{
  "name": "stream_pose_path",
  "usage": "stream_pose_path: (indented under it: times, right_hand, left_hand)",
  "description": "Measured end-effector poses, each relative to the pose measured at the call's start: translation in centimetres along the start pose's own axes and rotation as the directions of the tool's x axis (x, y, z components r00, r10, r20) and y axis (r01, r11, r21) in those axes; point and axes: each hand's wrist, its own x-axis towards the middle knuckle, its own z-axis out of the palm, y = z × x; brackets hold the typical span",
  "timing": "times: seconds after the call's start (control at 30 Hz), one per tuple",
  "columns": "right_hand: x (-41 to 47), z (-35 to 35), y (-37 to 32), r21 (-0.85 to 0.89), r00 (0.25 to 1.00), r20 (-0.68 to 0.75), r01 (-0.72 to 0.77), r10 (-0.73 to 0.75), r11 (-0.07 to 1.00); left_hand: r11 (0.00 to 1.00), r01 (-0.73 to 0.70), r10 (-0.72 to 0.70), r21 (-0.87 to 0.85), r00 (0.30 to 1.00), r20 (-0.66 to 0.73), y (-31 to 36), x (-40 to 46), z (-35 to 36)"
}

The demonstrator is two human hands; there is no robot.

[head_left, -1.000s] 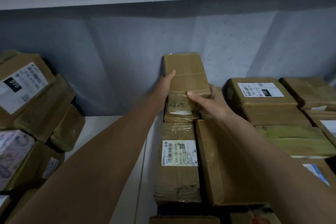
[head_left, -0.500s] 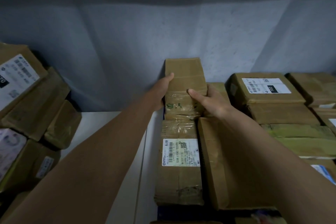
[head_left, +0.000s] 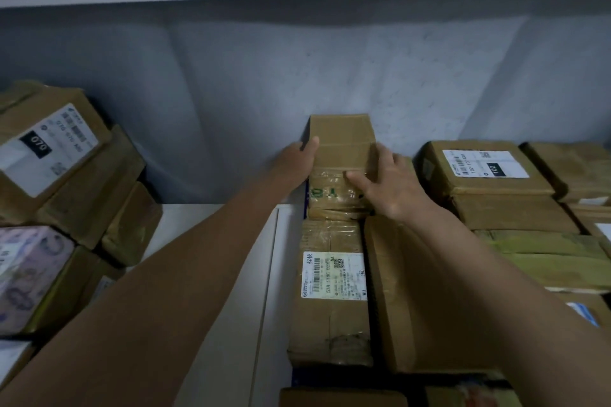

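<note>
- Fingers (head_left: 383,157) of the right hand (head_left: 393,188) lie spread and nearly straight on top of the small carton (head_left: 342,134), with the thumb stretched toward the other hand. Half a second ago they were wrapped round its far side, so that grip has loosened.
- Left hand (head_left: 296,160) holds the carton's opposite side. Its thumb is hooked over the top edge and its other fingers are hidden behind the carton.
- Between both hands the carton stands on end. Beyond the fingertips it seems to rest against the grey wall (head_left: 231,92), a little lower than a second ago.
- Toward the wrists, a labelled parcel (head_left: 330,277) lies just in front of it.
- Judging by this, the carton looks set in its slot, and only letting go remains.
</note>
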Motion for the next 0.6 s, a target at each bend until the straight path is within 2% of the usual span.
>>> stream_pose_path:
  times: [0.1, 0.2, 0.3, 0.47, 0.6]
  right_hand:
    - [-1.4, -0.4, -1.4, -0.294, 0.99, -0.028, 0.124, -0.138, 0.948]
    - [-2.4, -0.4, -3.0, -0.403, 0.977, 0.01, 0.197, -0.211, 0.894]
    - [-3.3, 0.4, -5.0, -0.44, 0.969, 0.051, 0.24, -0.243, 0.866]
    - [-5.0, 2.2, -8.8, -0.435, 0.944, 0.142, 0.33, -0.298, 0.838]
    - [-6.4, 3.4, -12.1, -0.394, 0.912, 0.203, 0.41, -0.357, 0.822]
  left_hand:
    - [0.963, -0.084, 0.101, 0.257, 0.993, -0.053, -0.4, -2.2, -1.4]
    - [0.882, -0.127, 0.169, 0.453, 0.984, -0.053, -1.1, -4.6, -3.0]
    - [0.801, -0.156, 0.223, 0.577, 0.974, -0.047, -2.5, -7.1, -4.8]
    - [0.739, -0.121, 0.233, 0.663, 0.969, -0.082, -5.6, -11.4, -8.4]
    - [0.761, -0.097, 0.239, 0.641, 0.961, -0.137, -7.3, -15.1, -11.9]
